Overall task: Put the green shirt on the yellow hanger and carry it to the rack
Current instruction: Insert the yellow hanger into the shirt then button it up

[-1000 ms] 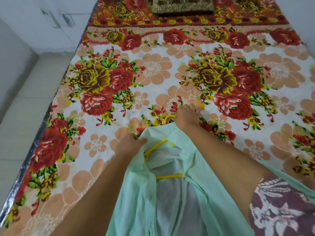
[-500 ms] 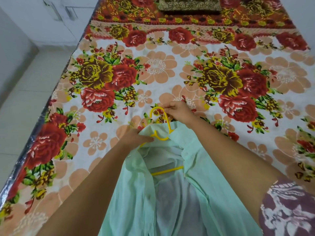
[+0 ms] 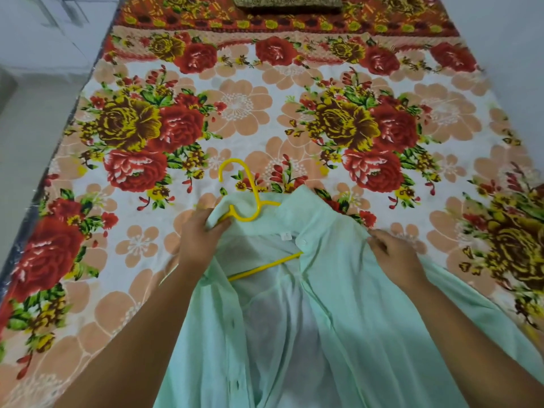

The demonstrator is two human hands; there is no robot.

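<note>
Head view, sheer green shirt (image 3: 353, 290) on yellow hanger (image 3: 265, 265), left hand (image 3: 200, 242), right hand (image 3: 397, 257) fingers gripping it

We see a bed (image 3: 241, 107) in a floral sheet; on it lie the green shirt (image 3: 353, 290), its yellow hanger (image 3: 250, 198), and a far cushion (image 3: 288, 2).

1. The left hand (image 3: 203, 235) reaches forward with its knuckles up, thumb and fingers curled, pinching a fold of the green shirt (image 3: 338, 304).
2. The right hand (image 3: 394, 254), back upward, curls its fingers over the shirt's edge and grips it.
3. The left forearm (image 3: 132, 343) and right forearm (image 3: 477, 334) are bare and angle inward from the lower corners.
</note>
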